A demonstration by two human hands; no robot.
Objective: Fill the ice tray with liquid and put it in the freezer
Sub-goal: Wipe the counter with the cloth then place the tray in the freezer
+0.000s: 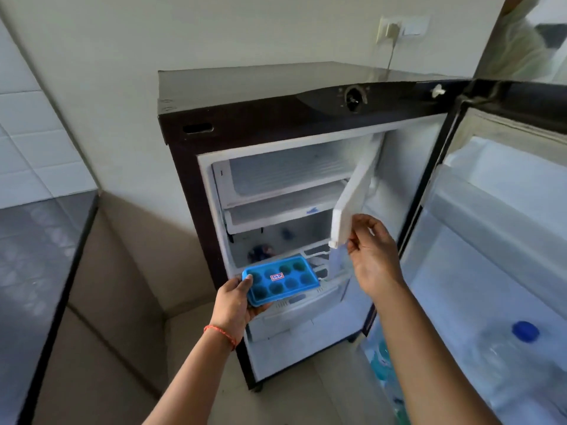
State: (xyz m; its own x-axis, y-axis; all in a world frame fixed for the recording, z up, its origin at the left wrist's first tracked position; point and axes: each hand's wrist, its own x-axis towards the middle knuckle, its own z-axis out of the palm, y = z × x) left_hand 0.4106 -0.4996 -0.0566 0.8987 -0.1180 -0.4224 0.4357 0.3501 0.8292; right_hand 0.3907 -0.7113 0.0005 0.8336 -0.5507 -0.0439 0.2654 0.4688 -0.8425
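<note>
A blue ice tray (280,280) with round wells and a small red-and-white sticker is held level in front of the open fridge. My left hand (234,305) grips the tray's left end, thumb on top. My right hand (372,256) pinches the lower edge of the white freezer flap (352,204), which is swung open to the right. The freezer compartment (282,173) at the top of the fridge stands open, its floor bare and frosty. Whether the wells hold liquid I cannot tell.
The small dark fridge (245,115) stands against the wall, its main door (497,240) swung wide to the right with bottles (524,332) in its rack. A dark counter (40,256) runs along the left. A wall socket (399,29) with a cord sits above.
</note>
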